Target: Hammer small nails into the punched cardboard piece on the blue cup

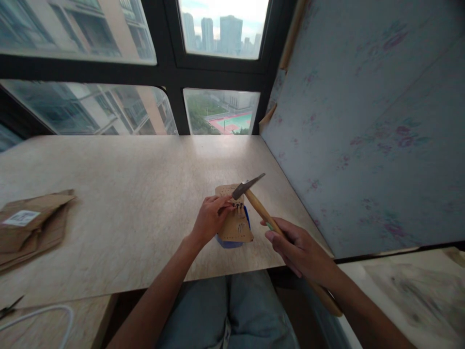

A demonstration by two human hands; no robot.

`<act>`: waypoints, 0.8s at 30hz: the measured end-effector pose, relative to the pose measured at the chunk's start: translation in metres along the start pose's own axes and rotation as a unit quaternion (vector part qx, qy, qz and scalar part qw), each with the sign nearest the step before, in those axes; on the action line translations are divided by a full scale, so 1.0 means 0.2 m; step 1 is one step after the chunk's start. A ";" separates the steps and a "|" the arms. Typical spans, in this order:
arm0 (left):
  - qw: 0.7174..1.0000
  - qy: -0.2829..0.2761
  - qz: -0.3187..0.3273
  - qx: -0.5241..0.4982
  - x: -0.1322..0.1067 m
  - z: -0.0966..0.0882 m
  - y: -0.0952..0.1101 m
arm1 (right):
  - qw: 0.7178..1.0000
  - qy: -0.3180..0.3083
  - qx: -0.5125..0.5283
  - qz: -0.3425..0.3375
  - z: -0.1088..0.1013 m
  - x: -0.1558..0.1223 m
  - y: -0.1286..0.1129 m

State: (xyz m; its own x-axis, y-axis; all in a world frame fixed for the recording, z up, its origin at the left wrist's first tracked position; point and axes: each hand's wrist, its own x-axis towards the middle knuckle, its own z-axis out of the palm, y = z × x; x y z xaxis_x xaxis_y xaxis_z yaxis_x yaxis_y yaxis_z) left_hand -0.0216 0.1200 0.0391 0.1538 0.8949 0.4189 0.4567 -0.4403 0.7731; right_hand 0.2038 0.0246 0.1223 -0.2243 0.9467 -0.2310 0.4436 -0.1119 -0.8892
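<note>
My right hand (pixel 296 242) is wrapped round the wooden handle of a hammer (pixel 263 211). The metal head is tilted just above the fingertips of my left hand (pixel 212 218). Those fingertips are pinched together over a tan leather piece (pixel 232 230) with rows of small holes along its edges. What they pinch is too small and covered to make out. Several dark, short bits show in the leather beside the fingers. Beneath the leather lies a bluish-purple pad (pixel 229 244), with a dark blue edge (pixel 247 217) at its right.
A marble-patterned tabletop (pixel 127 203) runs to the window. Folded brown paper packaging (pixel 36 225) with a white label lies at left. A white cable (pixel 54 309) and a dark pointed tool (pixel 11 308) are at lower left. A flower-papered wall (pixel 363 121) bounds the right.
</note>
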 end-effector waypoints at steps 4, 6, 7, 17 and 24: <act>0.999 0.014 -0.004 -0.028 -0.01 0.00 -0.01 | 0.999 0.020 -0.034 -0.023 0.00 0.01 -0.01; 1.000 0.005 0.000 -0.017 -0.01 0.00 -0.01 | 0.996 0.031 -0.067 -0.046 0.00 0.00 -0.02; 1.000 0.000 0.003 -0.007 -0.01 0.00 0.00 | 0.994 0.034 -0.083 -0.060 -0.01 0.00 -0.03; 0.997 -0.041 0.022 0.054 0.00 -0.01 0.02 | 0.986 0.012 -0.146 -0.082 -0.02 0.00 -0.05; 0.999 -0.004 0.005 0.041 -0.01 0.00 0.01 | 0.988 0.019 -0.132 -0.074 -0.01 -0.01 -0.04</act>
State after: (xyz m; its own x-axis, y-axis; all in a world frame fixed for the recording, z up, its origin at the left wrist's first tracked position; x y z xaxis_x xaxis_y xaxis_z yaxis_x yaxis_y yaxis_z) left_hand -0.0203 0.1173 0.0390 0.1663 0.8912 0.4221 0.5250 -0.4424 0.7271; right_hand 0.2026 0.0245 0.1312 -0.2723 0.9583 -0.0864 0.6204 0.1062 -0.7771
